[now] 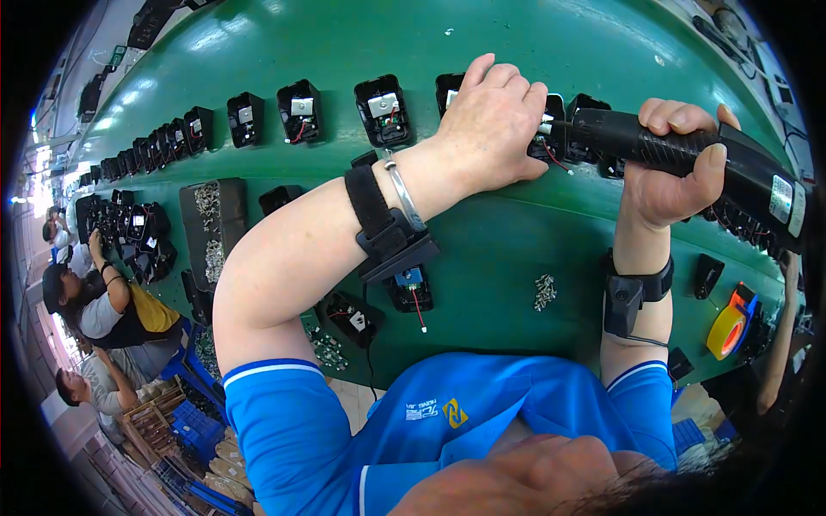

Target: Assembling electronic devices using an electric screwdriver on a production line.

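My right hand [667,172] is wrapped round a black electric screwdriver [611,133], held nearly level and pointing left. Its tip reaches into an open black plastic housing [557,107], which has a red wire and a small white connector hanging out. On the left side of that housing, my left hand [495,129] grips with curled fingers and thumb, covering much of it. Behind the left hand, another black housing [447,84] is partly hidden. Further left in the row stands a housing [382,129] with a silver metal plate inside.
The row of housings [244,120] continues left along the green table [490,258]. A grey tray [237,215] of metal parts lies left of my arm. Loose screws [545,292] are piled in front of me. Yellow tape [727,334] is at right; a co-worker [129,301] is at left.
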Demonstrator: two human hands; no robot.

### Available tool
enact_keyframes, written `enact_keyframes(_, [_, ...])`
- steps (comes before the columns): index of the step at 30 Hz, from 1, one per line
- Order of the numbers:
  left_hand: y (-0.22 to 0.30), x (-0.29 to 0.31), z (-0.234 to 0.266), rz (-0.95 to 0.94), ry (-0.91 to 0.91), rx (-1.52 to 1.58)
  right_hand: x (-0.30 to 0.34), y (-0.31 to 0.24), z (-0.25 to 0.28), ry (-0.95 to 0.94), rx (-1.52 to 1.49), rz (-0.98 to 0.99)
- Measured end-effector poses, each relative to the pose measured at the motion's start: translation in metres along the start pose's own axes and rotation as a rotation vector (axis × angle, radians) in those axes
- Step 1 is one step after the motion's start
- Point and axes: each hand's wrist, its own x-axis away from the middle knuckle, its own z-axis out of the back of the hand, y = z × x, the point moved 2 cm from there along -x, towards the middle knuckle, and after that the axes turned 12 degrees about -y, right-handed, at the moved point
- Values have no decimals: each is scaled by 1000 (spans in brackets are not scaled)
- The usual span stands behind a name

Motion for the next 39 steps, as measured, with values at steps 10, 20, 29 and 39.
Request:
enact_keyframes(10, [-1,3,2,21,-23,13,3,6,-5,-51,7,11])
enact_keyframes(20, [-3,4,4,36,-29,14,1,6,-12,-107,52,36])
enact_keyframes(29, [-6,4,5,58,-59,-5,1,8,-14,-141,61,43])
enact_keyframes(39, [-7,6,5,71,-62,-25,-1,11,-17,-149,50,48])
